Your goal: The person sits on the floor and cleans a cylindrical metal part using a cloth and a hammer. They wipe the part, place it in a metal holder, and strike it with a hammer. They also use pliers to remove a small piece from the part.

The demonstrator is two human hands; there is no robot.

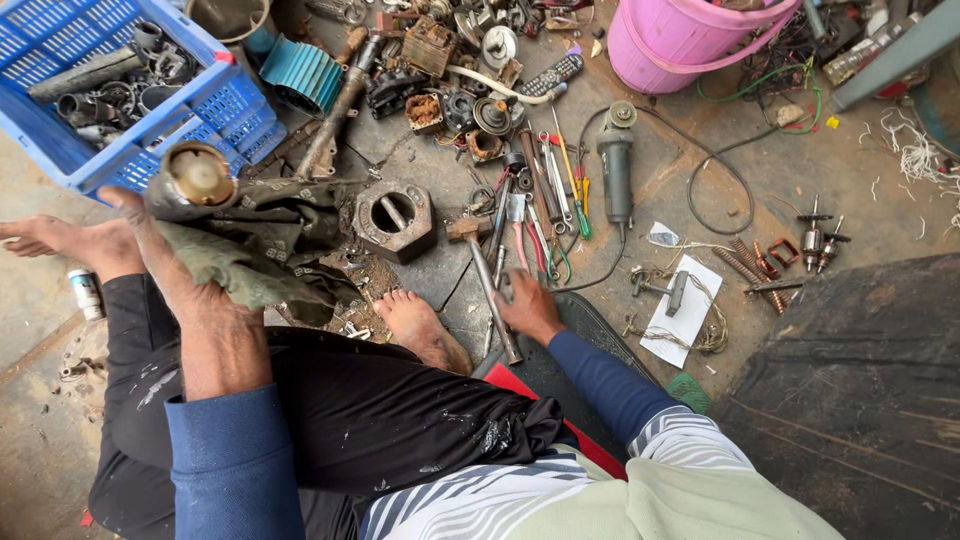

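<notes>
My left hand (195,300) grips a dirty green rag (250,265) wrapped around a round metal motor part with a brass-coloured end (200,175), held above my lap. My right hand (528,305) reaches down to the floor beside the long handle of a hammer (492,290). Its fingers curl over the floor near red-handled pliers (520,240). Whether the fingers hold anything is hidden. My bare right foot (425,330) rests just left of the hammer.
A blue crate (230,100) of metal parts stands at the upper left and a pink bucket (680,40) at the top. A hexagonal metal housing (393,218), screwdrivers, an angle grinder (616,165), motor armatures (815,240) and white paper (690,310) lie around. A black mat (860,390) is at the right.
</notes>
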